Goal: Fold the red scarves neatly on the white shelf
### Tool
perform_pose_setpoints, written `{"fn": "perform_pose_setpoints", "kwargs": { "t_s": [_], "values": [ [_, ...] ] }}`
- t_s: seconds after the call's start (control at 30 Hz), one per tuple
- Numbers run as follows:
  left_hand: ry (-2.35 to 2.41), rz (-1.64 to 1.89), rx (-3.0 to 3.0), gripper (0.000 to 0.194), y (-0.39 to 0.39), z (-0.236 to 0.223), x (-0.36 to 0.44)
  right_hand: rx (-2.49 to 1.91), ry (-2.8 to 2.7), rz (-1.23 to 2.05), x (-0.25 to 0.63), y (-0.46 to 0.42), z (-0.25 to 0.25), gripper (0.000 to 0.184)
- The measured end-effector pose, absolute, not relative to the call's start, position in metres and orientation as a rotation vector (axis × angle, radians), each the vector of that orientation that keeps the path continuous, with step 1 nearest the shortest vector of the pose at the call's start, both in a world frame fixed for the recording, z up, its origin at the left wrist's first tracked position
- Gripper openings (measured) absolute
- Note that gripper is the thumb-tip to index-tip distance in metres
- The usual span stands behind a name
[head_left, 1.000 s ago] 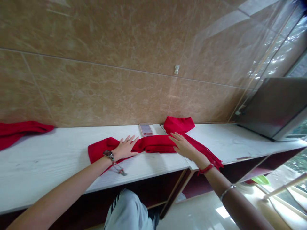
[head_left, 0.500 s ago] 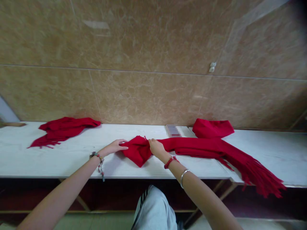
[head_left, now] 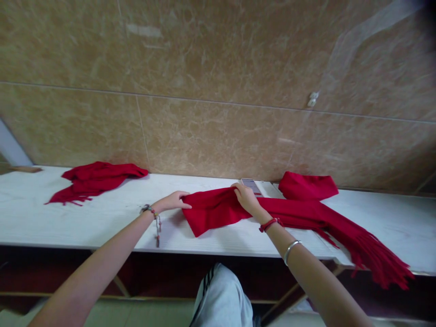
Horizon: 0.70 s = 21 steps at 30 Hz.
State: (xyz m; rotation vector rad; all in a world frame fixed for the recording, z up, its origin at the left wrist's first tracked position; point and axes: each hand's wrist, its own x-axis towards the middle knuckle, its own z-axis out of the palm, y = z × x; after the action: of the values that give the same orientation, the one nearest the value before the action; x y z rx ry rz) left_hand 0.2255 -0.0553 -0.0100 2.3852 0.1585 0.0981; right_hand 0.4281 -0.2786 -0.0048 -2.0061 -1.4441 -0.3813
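Observation:
A long red scarf (head_left: 218,209) lies along the white counter, its left part doubled into a flap and its fringed end draped over the front edge at the right. My left hand (head_left: 173,201) pinches the flap's left corner between thumb and fingers. My right hand (head_left: 245,198) is closed on the scarf's upper edge, further right; its fingertips are partly hidden behind the cloth. Between the two hands the cloth is stretched fairly flat, with one corner pointing toward me.
Another red scarf (head_left: 102,181) with fringe lies bunched at the left by the wall. A folded red cloth (head_left: 308,186) rests against the wall at the right. A small flat grey item (head_left: 251,185) sits behind my right hand. Open shelves run beneath the counter (head_left: 136,227).
My right hand has moved right along the scarf, drawing the bunched part out into a longer, flatter flap. My left hand keeps its hold on the corner. The view has shifted slightly.

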Motion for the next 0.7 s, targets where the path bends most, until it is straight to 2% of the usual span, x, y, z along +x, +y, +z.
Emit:
{"fn": "perform_pose_setpoints", "kwargs": {
  "t_s": [0.13, 0.2, 0.27, 0.37, 0.5, 0.7],
  "values": [
    [0.250, 0.134, 2.457, 0.052, -0.044, 0.041, 0.204, -2.044, -1.329, -0.470, 0.434, -0.280, 0.003, 0.028],
    [0.316, -0.044, 2.637, 0.059, -0.037, 0.069, 0.194, -2.040, -1.301, -0.521, 0.439, -0.280, 0.008, 0.029],
    [0.419, -0.204, 2.813, 0.060, -0.027, 0.092, 0.187, -2.036, -1.295, -0.542, 0.445, -0.278, 0.010, 0.029],
    [0.598, -0.225, 2.960, 0.060, -0.008, 0.114, 0.181, -2.081, -1.339, -0.499, 0.450, -0.274, 0.004, 0.028],
    [0.688, -0.162, 2.990, 0.047, 0.021, 0.111, 0.174, -2.145, -1.469, -0.387, 0.447, -0.264, -0.014, 0.031],
    [0.749, 0.045, 2.754, 0.034, 0.061, 0.063, 0.172, -2.200, -1.523, -0.334, 0.435, -0.243, -0.033, 0.038]
  ]
}}
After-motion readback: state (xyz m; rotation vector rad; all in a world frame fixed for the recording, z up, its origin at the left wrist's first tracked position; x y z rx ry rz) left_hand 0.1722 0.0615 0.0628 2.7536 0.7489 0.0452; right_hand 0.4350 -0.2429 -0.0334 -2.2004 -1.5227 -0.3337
